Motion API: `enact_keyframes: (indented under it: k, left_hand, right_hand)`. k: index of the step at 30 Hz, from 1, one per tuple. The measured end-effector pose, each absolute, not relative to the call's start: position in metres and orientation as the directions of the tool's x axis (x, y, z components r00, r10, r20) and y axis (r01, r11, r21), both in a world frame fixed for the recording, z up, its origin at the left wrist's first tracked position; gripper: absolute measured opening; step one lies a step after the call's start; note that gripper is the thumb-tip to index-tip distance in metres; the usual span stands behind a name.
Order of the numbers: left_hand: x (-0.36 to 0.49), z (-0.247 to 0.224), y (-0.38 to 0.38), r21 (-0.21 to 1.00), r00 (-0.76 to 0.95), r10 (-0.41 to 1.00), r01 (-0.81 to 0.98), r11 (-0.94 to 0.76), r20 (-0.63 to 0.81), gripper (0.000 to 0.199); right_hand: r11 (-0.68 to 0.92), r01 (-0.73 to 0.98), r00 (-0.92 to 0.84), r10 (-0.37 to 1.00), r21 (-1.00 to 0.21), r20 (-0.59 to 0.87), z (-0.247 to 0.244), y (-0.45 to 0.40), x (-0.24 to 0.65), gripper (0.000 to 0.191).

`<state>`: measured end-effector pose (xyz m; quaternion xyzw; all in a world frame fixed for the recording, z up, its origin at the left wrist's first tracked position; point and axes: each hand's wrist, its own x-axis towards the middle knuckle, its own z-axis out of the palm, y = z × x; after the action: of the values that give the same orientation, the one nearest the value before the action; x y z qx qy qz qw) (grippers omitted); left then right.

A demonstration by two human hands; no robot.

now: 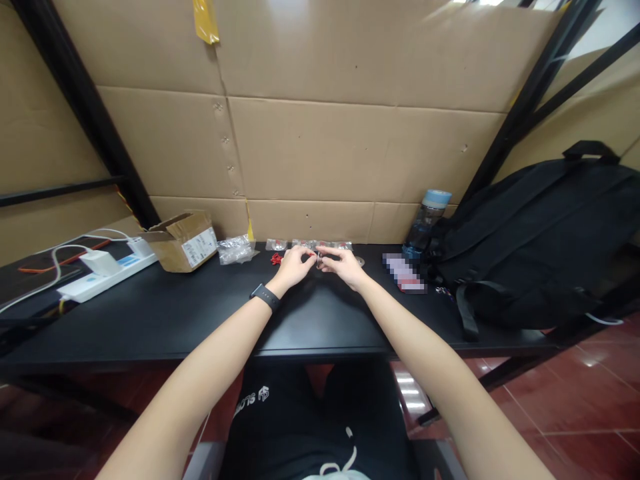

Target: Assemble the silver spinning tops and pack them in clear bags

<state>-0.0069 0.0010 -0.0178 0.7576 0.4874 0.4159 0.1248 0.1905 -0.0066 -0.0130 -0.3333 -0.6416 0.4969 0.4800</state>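
Note:
Both hands meet over the back middle of the black table [320,320]. My left hand [295,265], with a dark watch [266,296] on its wrist, pinches something small and partly red. My right hand [343,264] has its fingers closed at a small shiny item [319,260] between the two hands; its shape is too small to make out. A red tangled item [277,259] lies just left of my left hand. Small clear packets with red bits [277,245] line the table's back edge. A round, pale item [360,261] shows beside my right hand.
At the left stand an open cardboard box [184,241] and a white power strip [107,277] with cables. Crumpled clear plastic [236,250] lies beside the box. To the right are a blurred flat item [404,273], a blue-lidded bottle [425,223] and a black backpack [540,233]. Cardboard walls the back.

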Motion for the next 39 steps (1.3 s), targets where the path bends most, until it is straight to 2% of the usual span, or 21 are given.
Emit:
enact_keyframes:
  k: [9,11,14,16,19,22,24,26,27,29,33,35,36,39]
  left_hand:
    - [-0.007,-0.012,-0.005,0.542,0.181,0.856,0.706,-0.456,0.485,0.019]
    - [-0.01,-0.006,-0.008,0.485,0.248,0.84,0.723,-0.492,0.483,0.02]
    - [-0.029,0.009,-0.009,0.338,0.337,0.811,0.782,-0.524,0.479,0.023]
    - [-0.055,0.018,-0.007,0.305,0.226,0.841,0.86,-0.409,0.491,0.031]
    - [-0.106,0.023,0.0,0.305,-0.08,0.865,0.949,-0.087,0.496,0.047]
    - [-0.154,0.016,0.007,0.333,-0.304,0.883,0.925,0.183,0.357,0.072]
    - [-0.176,0.012,0.009,0.366,-0.392,0.889,0.884,0.293,0.237,0.062]
    - [-0.186,0.011,0.008,0.417,-0.412,0.894,0.854,0.311,0.177,0.041]
    - [-0.188,0.013,0.006,0.444,-0.414,0.892,0.844,0.301,0.182,0.032]
    - [-0.183,0.02,0.001,0.489,-0.431,0.858,0.833,0.259,0.28,0.022]
    - [-0.151,0.038,-0.011,0.496,-0.425,0.626,0.866,0.07,0.654,0.021]
    - [-0.126,0.042,-0.014,0.439,-0.29,0.603,0.892,-0.112,0.743,0.019]
    - [-0.111,0.041,-0.015,0.415,-0.191,0.637,0.882,-0.222,0.747,0.018]
    - [-0.062,0.027,-0.017,0.333,0.206,0.736,0.791,-0.513,0.645,0.016]
  right_hand:
    - [0.326,0.001,-0.348,0.887,-0.946,0.305,-0.013,-0.009,0.191,0.061]
    - [0.347,0.035,-0.346,0.884,-0.937,0.314,-0.016,-0.007,0.192,0.061]
    - [0.348,0.097,-0.317,0.899,-0.932,0.302,-0.018,-0.005,0.193,0.056]
    - [0.345,0.141,-0.296,0.909,-0.928,0.293,-0.017,-0.004,0.194,0.055]
    - [0.351,0.18,-0.292,0.911,-0.919,0.291,-0.015,-0.003,0.197,0.054]
    - [0.36,0.195,-0.284,0.911,-0.912,0.299,-0.013,-0.001,0.2,0.053]
    - [0.363,0.206,-0.274,0.913,-0.909,0.302,-0.013,-0.001,0.2,0.052]
    - [0.365,0.218,-0.276,0.913,-0.905,0.301,-0.012,-0.002,0.201,0.052]
    - [0.366,0.223,-0.279,0.912,-0.904,0.3,-0.012,-0.002,0.201,0.052]
    - [0.371,0.228,-0.281,0.91,-0.9,0.304,-0.011,-0.002,0.201,0.052]
    - [0.413,0.216,-0.271,0.896,-0.885,0.352,-0.011,0.003,0.203,0.05]
    - [0.447,0.205,-0.244,0.885,-0.871,0.397,-0.011,0.008,0.206,0.05]
    - [0.463,0.203,-0.223,0.88,-0.862,0.42,-0.01,0.011,0.209,0.05]
    - [0.505,0.221,-0.166,0.862,-0.834,0.478,-0.008,0.016,0.221,0.05]
